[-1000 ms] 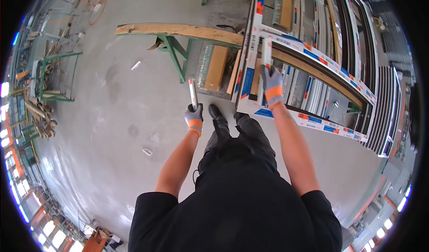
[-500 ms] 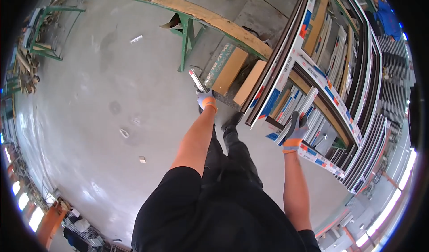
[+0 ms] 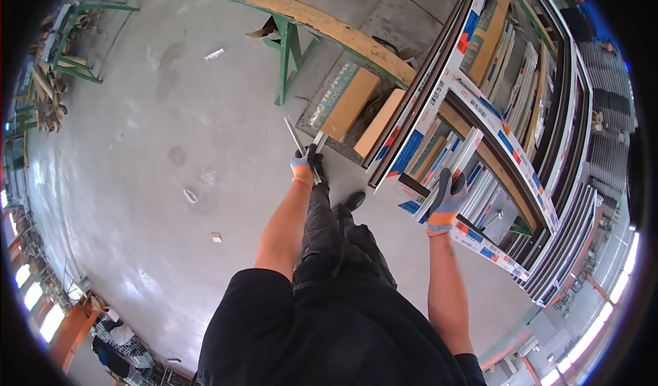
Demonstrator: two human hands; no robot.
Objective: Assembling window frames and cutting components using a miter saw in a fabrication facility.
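Both my hands wear grey gloves with orange cuffs and black palms. My left hand (image 3: pixel 305 167) is closed round slim silver metal strips (image 3: pixel 294 134), whose ends spread apart above the fingers, over my legs. Out to the right, my right hand (image 3: pixel 448 197) grips a long pale aluminium profile (image 3: pixel 458 161), held at a slant. That profile lies across the opening of a large dark frame with white protective tape (image 3: pixel 417 139). Behind it, through the opening, show several more loose profiles (image 3: pixel 482 193).
Ahead stands a green trestle (image 3: pixel 288 55) with a long wooden beam (image 3: pixel 308 23) on top. Cardboard boxes (image 3: pixel 350 105) lie on the floor beside the leaning stack of frames (image 3: pixel 556 201). Small scraps (image 3: pixel 190 195) dot the grey floor to my left.
My left hand has moved a little left and nearer, and its strips now stand apart. My right hand has shifted slightly left with the profile. My feet have changed position.
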